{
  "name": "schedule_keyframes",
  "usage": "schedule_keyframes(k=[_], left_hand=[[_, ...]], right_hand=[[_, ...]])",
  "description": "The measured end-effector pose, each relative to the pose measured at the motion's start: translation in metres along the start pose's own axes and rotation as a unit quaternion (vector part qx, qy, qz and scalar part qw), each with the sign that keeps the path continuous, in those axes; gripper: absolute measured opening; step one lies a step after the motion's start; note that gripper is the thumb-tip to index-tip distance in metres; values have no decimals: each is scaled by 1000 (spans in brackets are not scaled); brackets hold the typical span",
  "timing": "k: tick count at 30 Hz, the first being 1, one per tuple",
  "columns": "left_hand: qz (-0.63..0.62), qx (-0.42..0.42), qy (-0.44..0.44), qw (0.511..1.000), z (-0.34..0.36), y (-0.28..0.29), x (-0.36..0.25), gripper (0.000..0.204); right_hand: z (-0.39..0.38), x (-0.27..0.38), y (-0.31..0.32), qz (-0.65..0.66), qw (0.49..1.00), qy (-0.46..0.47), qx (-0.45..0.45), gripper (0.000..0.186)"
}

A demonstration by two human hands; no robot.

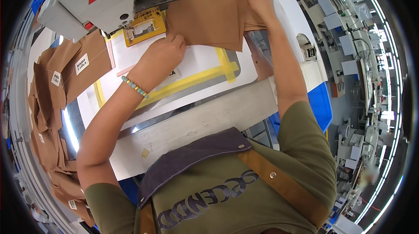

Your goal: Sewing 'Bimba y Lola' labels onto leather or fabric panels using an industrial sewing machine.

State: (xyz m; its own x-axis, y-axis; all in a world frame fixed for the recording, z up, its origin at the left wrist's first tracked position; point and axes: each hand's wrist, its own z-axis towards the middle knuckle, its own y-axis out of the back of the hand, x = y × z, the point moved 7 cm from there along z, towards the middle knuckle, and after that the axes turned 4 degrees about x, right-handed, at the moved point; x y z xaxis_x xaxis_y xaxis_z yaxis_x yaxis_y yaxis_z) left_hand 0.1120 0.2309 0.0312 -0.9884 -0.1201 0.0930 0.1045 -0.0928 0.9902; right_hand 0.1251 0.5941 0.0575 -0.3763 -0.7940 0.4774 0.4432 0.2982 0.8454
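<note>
1. The brown fabric panels (203, 15) lie in an overlapping stack at the far side of the desk (209, 114), just right of the yellow clamp frame (148, 16); their edges are offset, so the layers look easy to drag together.
2. The left hand (162, 55) is at the near left corner of the stack, fingers curled together; whether they pinch fabric, I cannot tell. A light touch there would steady the lower layers.
3. The right hand (259, 3) reaches over the stack's right part, thumb and forefinger close together at the panel edge; a firm pinch is not clearly visible. Feeling for a single layer before lifting seems wise.
4. The white template board (245, 64) lies partly beneath the left forearm, edged with yellow tape (224, 61). Its straight lines should serve for checking a panel's squareness.
5. The sewing machine head (98, 2) stands over the clamp frame, so fingers are best held clear of it.
6. Farther left, labelled brown pieces (72, 61) overlap loosely; sleeves and elbow should avoid tugging them.
</note>
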Motion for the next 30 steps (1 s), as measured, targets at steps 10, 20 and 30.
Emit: schedule_keyframes(k=[10,20,30], left_hand=[[36,-36,-15,999,2,0,-7,32],[38,-25,-5,999,16,-2,-4,14],[91,-48,-18,995,32,-6,-15,10]], right_hand=[[72,-61,51,-118,976,43,-178,24],[-70,71,5,4,960,227,163,52],[-166,98,-18,-192,897,398,-5,28]])
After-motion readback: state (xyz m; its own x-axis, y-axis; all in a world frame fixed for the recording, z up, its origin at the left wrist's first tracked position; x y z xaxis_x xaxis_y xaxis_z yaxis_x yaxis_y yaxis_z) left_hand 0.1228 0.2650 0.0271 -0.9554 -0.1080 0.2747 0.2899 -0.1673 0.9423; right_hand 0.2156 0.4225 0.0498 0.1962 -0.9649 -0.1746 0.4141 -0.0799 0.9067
